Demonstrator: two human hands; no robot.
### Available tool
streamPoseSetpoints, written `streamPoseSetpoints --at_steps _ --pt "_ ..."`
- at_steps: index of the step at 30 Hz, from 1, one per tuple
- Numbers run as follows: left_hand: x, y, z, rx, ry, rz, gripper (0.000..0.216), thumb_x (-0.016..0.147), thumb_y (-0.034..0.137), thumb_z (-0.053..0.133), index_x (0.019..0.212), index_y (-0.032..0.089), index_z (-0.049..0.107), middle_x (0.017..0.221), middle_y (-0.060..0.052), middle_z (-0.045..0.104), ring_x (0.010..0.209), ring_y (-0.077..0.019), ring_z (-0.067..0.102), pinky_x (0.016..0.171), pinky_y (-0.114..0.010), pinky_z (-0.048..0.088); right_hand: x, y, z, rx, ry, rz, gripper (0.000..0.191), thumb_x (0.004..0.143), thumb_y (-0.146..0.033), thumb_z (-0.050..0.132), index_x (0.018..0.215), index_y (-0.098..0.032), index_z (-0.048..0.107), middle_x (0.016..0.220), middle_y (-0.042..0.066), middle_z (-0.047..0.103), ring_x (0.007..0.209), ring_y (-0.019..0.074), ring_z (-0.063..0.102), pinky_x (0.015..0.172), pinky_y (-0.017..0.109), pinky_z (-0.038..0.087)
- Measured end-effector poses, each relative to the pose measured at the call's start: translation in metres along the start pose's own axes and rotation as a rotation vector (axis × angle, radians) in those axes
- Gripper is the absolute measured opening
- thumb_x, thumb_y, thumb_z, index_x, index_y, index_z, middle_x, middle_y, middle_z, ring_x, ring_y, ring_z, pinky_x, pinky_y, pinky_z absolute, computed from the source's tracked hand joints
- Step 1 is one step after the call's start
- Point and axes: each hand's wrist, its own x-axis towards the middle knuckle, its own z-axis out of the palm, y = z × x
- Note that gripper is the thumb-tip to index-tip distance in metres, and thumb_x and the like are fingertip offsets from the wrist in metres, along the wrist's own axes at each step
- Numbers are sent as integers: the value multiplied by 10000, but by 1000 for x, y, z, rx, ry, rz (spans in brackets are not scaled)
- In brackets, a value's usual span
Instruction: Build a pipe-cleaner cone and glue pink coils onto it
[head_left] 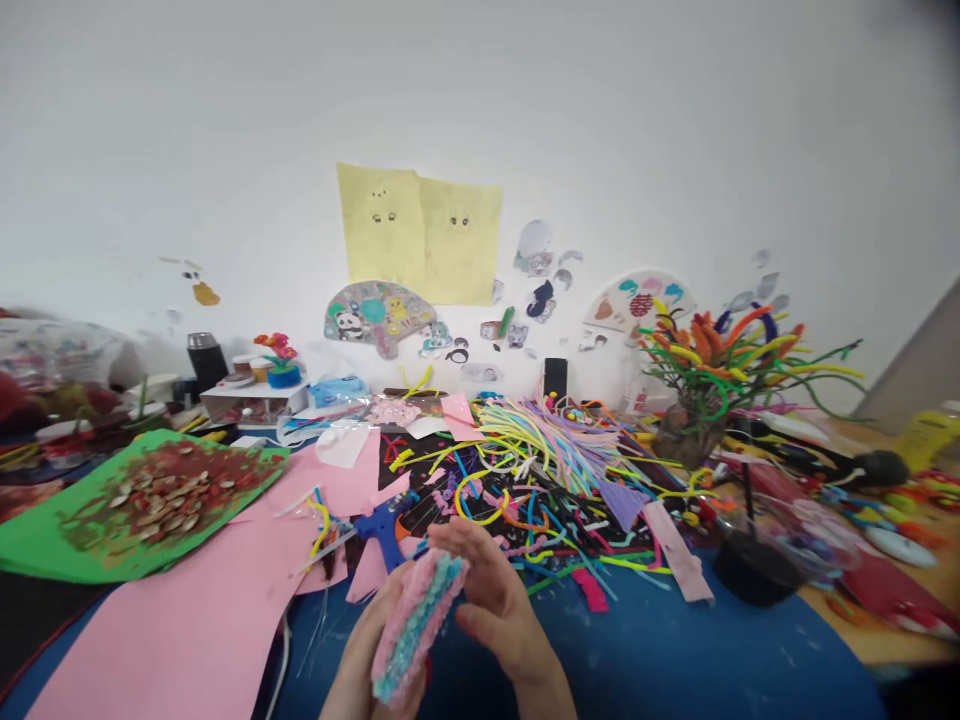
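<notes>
A fuzzy pink-and-blue striped craft piece (pixel 420 625), seemingly made of pipe cleaners laid side by side, is held upright and tilted above the table's front edge. My left hand (pixel 364 645) grips it from the left and behind, its fingers mostly hidden by the piece. Beside its right edge is my right hand (pixel 499 605), open, with fingers stretched out and thumb apart. Those fingertips reach close to the top of the piece; whether they touch it I cannot tell. Just beyond my left hand lies a blue glue gun (pixel 386 525).
Loose pipe cleaners (pixel 555 445) are heaped across the middle. Pink sheets (pixel 195 620) and a green sheet bearing seed-like bits (pixel 60 525) lie left. To the right stand a black cup (pixel 761 570) and a pot of colourful pipe-cleaner stems (pixel 686 425). A white cord (pixel 281 670) hangs near my left arm.
</notes>
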Motion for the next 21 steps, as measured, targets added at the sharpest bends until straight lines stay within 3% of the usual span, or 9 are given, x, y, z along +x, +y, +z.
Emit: streamPoseSetpoints --at_steps 2,4,6,7,9,11,13,16,21 --pt "-1 -3 8 28 -26 -115 219 705 319 785 920 281 798 1119 -94 742 811 -215 733 553 -227 576 -8 -2 -6 114 30 72 720 769 -579 709 1366 -235 501 1245 140 659 1119 294 648 883 418 538" --pt "-2 -6 17 55 -85 -140 287 719 292 777 1004 260 781 1040 -98 760 680 -170 716 500 -190 549 -13 -2 -9 103 110 103 663 738 -538 761 1298 -234 576 1137 116 698 1012 264 684 817 363 558" --pt "0 -10 26 70 -206 -168 329 794 338 717 1108 241 738 675 -61 741 388 -111 575 352 -166 455 -17 -2 -13 76 153 82 536 726 -517 777 1153 -214 664 1054 97 706 957 246 682 809 330 552" --pt "2 -13 30 68 -278 -189 336 834 376 671 1138 239 715 486 -12 649 288 -96 475 299 -159 396 -18 -2 -16 66 164 64 471 728 -514 775 1073 -205 689 1020 88 703 934 239 677 807 318 548" --pt "7 -18 36 53 -410 -165 340 846 406 645 1154 268 682 348 55 501 234 -96 394 268 -158 348 -21 -1 -20 72 209 52 393 741 -514 762 964 -197 698 947 68 699 879 223 670 787 298 546" --pt "13 -22 39 110 -480 -3 371 765 354 734 1128 291 691 509 19 620 367 -130 540 351 -193 448 -24 2 -24 108 289 86 394 744 -518 758 962 -197 691 907 60 706 834 218 678 759 298 556" --pt "18 -27 42 283 -474 226 394 681 274 807 1069 273 735 857 -61 720 711 -204 684 594 -253 561 -26 7 -27 128 376 136 445 729 -528 768 1014 -195 693 929 74 731 850 239 700 775 333 570" --pt "27 -35 46 492 -377 468 260 667 273 823 922 233 789 1113 -123 672 1092 -308 604 870 -323 515 -32 9 -34 50 405 168 455 766 -532 728 1060 -186 711 1039 107 743 993 287 698 876 405 559" --pt "44 -56 53 547 -296 579 191 678 294 809 862 247 797 1036 -116 691 991 -304 627 867 -367 485 -68 2 -79 -565 254 223 338 913 -312 580 1230 -236 670 1249 90 681 1174 260 626 1023 404 483"
